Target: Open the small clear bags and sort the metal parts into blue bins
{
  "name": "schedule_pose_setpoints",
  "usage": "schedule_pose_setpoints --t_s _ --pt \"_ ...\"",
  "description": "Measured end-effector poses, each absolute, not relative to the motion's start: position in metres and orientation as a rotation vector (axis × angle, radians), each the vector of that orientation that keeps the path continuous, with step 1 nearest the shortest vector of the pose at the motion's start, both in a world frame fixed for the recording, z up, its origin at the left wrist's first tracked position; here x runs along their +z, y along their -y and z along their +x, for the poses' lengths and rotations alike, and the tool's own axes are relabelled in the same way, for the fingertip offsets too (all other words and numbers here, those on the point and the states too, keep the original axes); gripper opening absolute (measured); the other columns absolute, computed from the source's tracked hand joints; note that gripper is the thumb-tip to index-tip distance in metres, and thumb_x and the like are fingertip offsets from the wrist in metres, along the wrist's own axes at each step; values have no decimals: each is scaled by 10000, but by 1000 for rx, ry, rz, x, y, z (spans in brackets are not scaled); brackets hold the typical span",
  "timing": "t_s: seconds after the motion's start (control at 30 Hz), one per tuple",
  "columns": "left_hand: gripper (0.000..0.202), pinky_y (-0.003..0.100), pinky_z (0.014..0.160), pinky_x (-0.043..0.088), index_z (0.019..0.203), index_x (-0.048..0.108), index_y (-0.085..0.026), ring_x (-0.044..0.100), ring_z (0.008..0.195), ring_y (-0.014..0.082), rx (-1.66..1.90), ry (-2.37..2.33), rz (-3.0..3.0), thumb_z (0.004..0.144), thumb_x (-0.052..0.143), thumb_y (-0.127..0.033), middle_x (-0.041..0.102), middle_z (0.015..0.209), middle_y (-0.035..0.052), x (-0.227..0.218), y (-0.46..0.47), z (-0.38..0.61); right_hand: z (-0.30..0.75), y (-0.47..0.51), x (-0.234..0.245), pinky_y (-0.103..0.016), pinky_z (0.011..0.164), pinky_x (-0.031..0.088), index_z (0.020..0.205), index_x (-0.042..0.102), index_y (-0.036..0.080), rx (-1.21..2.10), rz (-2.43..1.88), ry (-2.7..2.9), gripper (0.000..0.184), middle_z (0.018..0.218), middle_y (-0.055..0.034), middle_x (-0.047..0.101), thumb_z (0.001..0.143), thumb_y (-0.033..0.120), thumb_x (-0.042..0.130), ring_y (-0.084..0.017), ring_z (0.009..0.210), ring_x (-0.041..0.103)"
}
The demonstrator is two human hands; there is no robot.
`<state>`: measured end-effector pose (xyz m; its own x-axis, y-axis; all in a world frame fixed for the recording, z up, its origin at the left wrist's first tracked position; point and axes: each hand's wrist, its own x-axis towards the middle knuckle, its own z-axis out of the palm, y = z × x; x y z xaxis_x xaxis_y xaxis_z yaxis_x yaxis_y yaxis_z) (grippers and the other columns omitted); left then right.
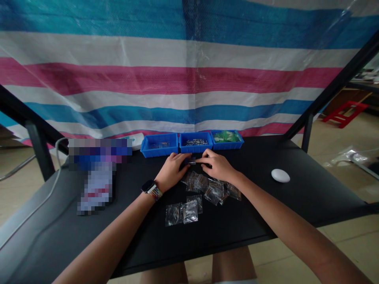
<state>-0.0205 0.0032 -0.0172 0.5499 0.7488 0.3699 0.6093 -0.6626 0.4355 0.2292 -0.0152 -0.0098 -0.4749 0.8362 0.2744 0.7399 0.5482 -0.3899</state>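
Note:
My left hand (170,172), with a watch on its wrist, is closed at the fingertips on a small clear plastic bag (192,161) just in front of the blue bins. A shiny sliver of metal shows at the bag. From the other side my right hand (220,165) reaches in, fingers bent, its index fingertip at the bag's edge. Whatever lies under that fingertip is too small to make out. Below the hands is a loose pile of small clear bags (214,190) with brownish strips inside. Nearer to me lie several more flat clear bags (189,211).
Three blue bins line the table's back: one with clear bags (160,153), one with metal pins (194,149), one with green packets (227,146). A white oval object (280,176) sits right. A pixelated patch (96,185) and white cable (49,193) are left.

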Motion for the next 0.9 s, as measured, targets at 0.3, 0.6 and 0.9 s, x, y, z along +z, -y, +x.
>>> schedule_pose_setpoints --t_s 0.3,0.6,0.9 --pt "228 333 803 525 1207 613 -232 700 913 230 986 -1193 2297 982 579 -258 732 976 46 -22 -2 -20 227 18 -12 -284 828 523 1537 580 381 195 -1239 2409 595 1205 -37 628 986 157 595 -149 875 651" --pt "106 285 748 492 968 684 -203 670 789 177 1052 -1233 2136 894 650 -272 743 887 13 -18 -1 -21 226 21 -9 -285 808 527 1536 584 354 248 -1270 2383 578 1233 -46 641 987 174 602 -160 891 682" --pt "129 260 653 409 903 645 -182 536 670 140 1100 -1263 1968 840 642 -294 622 751 -18 -18 -3 -21 225 21 -11 -298 816 543 1437 678 318 234 -1266 2353 482 1232 -51 663 981 181 609 -173 896 702"
